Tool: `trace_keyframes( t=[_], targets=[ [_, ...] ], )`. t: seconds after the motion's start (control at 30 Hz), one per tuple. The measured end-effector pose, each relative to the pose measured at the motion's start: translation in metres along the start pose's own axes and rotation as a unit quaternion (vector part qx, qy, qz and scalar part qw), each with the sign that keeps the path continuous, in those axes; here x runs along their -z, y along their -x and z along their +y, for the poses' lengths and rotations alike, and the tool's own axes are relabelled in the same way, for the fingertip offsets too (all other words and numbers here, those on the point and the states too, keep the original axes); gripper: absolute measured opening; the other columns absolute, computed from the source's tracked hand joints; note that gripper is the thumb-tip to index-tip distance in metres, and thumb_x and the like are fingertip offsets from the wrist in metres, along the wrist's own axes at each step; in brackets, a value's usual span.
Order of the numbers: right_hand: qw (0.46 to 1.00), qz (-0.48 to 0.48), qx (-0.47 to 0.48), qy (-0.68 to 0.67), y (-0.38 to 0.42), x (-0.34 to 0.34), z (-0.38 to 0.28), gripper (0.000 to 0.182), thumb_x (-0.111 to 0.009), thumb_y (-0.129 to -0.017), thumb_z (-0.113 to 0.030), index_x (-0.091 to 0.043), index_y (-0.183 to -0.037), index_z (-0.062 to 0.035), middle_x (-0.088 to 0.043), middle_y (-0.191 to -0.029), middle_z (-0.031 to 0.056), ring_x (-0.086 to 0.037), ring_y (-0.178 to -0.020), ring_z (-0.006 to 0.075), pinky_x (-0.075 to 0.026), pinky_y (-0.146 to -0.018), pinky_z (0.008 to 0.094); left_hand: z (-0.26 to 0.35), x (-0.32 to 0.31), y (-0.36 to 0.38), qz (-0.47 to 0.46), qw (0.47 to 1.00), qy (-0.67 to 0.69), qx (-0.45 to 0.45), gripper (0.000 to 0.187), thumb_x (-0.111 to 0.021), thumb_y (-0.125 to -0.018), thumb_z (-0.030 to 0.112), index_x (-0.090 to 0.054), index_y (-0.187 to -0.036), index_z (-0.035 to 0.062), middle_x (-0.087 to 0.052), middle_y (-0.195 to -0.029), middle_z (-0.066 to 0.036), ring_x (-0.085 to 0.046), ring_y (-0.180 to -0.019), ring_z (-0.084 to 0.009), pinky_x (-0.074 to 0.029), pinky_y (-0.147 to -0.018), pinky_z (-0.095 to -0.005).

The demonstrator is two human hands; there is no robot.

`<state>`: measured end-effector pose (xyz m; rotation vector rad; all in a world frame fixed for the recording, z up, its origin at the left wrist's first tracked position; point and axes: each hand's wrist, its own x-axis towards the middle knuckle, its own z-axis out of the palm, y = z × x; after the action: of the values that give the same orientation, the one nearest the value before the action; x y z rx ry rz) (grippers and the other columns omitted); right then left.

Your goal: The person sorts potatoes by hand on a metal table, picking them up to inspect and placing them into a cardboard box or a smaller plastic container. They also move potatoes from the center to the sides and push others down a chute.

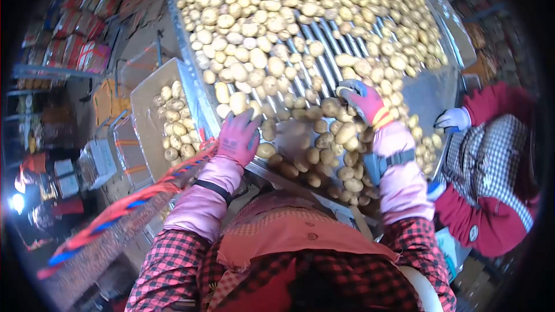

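My left hand, in a pink glove, is at the near left edge of the sorting table with its fingers apart. Its fingertips are close beside a few potatoes, and nothing shows in its grip. Farther right, my right hand, in a pink and grey glove, reaches over the metal rollers. Its fingers curl around a pale potato, partly hidden by the glove. Below it, many potatoes lie heaped in a lower tray close to my body; some there are blurred.
Potatoes cover the far part of the table. A carton of potatoes stands at left, near a red and blue rope-wrapped bar. At right, a co-worker in a checked apron has a gloved hand by the table edge.
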<state>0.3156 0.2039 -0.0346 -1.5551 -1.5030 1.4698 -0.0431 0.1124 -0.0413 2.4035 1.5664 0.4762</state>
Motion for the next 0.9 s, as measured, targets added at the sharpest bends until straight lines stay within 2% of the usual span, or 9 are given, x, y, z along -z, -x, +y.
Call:
trace_keyframes(
  t=[0.13,0.17,0.27,0.3,0.4,0.5,0.63,0.7,0.9],
  targets=[
    [0.786,0.005,-0.032,-0.618,0.087,-0.034,0.03,0.047,-0.066,-0.09,-0.023,-0.053,-0.131,-0.0028,-0.056,-0.126,0.0123,-0.056,-0.114,0.0234,-0.049,-0.094,0.0347,0.0,-0.007,0.004,0.019,0.999,-0.023,-0.03,0.044,-0.063,-0.08,0.017,-0.06,-0.124,0.0093,-0.055,-0.126,-0.02,-0.053,-0.116,-0.0378,-0.035,-0.104,-0.0548],
    [0.882,0.044,0.01,-0.469,0.098,-0.045,0.03,0.043,-0.062,-0.093,-0.023,-0.053,-0.131,-0.0038,-0.054,-0.129,0.0121,-0.053,-0.119,0.0259,-0.047,-0.098,0.0375,0.003,-0.006,0.003,0.039,0.998,-0.027,-0.047,0.046,-0.063,-0.08,0.016,-0.058,-0.125,0.0069,-0.055,-0.126,-0.021,-0.053,-0.114,-0.0387,-0.036,-0.103,-0.0532],
    [0.728,-0.049,-0.025,-0.684,0.126,-0.056,0.016,0.048,-0.055,-0.097,-0.034,-0.049,-0.136,-0.0065,-0.048,-0.139,0.0113,-0.047,-0.128,0.0291,-0.04,-0.105,0.0448,0.038,-0.012,0.005,0.084,0.982,0.171,-0.006,0.048,-0.061,-0.085,0.015,-0.052,-0.13,0.0015,-0.052,-0.132,-0.023,-0.051,-0.122,-0.0366,-0.036,-0.108,-0.0448],
    [0.862,-0.024,0.035,-0.506,0.133,-0.065,0.007,0.057,-0.051,-0.098,-0.043,-0.042,-0.141,-0.0069,-0.046,-0.141,0.012,-0.047,-0.128,0.0292,-0.041,-0.105,0.0454,0.06,-0.015,0.006,0.023,0.927,0.367,0.07,0.047,-0.058,-0.093,0.02,-0.049,-0.135,0.0005,-0.052,-0.135,-0.018,-0.048,-0.128,-0.0301,-0.038,-0.108,-0.0395],
    [0.856,-0.076,0.024,-0.511,0.148,-0.085,-0.025,0.072,-0.038,-0.098,-0.058,-0.03,-0.147,-0.0062,-0.042,-0.144,0.0135,-0.047,-0.129,0.0283,-0.041,-0.106,0.0462,0.112,-0.009,-0.002,-0.171,0.553,0.754,0.31,0.056,-0.051,-0.099,0.037,-0.035,-0.147,0.0132,-0.053,-0.133,-0.012,-0.054,-0.12,-0.0223,-0.047,-0.097,-0.0346],
    [0.831,-0.127,-0.02,-0.542,0.162,-0.104,-0.06,0.079,-0.032,-0.097,-0.063,-0.029,-0.148,-0.0026,-0.04,-0.147,0.0139,-0.048,-0.128,0.0256,-0.038,-0.109,0.0386,0.107,-0.009,0.004,-0.224,0.666,0.706,0.093,0.051,-0.044,-0.101,0.042,-0.038,-0.144,0.0135,-0.054,-0.131,-0.014,-0.059,-0.115,-0.0276,-0.051,-0.095,-0.0423],
    [0.861,-0.18,0.006,-0.475,0.176,-0.129,-0.075,0.08,-0.032,-0.098,-0.06,-0.028,-0.147,0.0033,-0.038,-0.148,0.0176,-0.042,-0.134,0.0252,-0.035,-0.112,0.0361,0.097,0.022,0.024,-0.282,0.364,0.845,0.272,0.053,-0.04,-0.101,0.045,-0.042,-0.139,0.0091,-0.056,-0.128,-0.016,-0.059,-0.115,-0.0304,-0.05,-0.095,-0.0463],
    [0.868,-0.211,0.003,-0.45,0.18,-0.138,-0.085,0.079,-0.035,-0.099,-0.057,-0.026,-0.146,0.0057,-0.037,-0.148,0.0206,-0.04,-0.136,0.0268,-0.034,-0.113,0.0376,0.088,0.033,0.036,-0.288,0.451,0.827,0.175,0.056,-0.041,-0.1,0.048,-0.043,-0.138,0.0071,-0.055,-0.13,-0.018,-0.058,-0.117,-0.0324,-0.05,-0.096,-0.0459],
    [0.901,-0.241,-0.062,-0.355,0.171,-0.157,-0.113,0.067,-0.042,-0.098,-0.056,-0.038,-0.144,-0.0066,-0.056,-0.134,0.007,-0.056,-0.12,0.0188,-0.046,-0.095,0.0326,0.069,0.083,0.078,-0.225,0.272,0.921,0.166,0.056,-0.044,-0.099,0.043,-0.044,-0.14,0.005,-0.059,-0.127,-0.02,-0.06,-0.114,-0.0325,-0.05,-0.097,-0.0429]
  ],
)
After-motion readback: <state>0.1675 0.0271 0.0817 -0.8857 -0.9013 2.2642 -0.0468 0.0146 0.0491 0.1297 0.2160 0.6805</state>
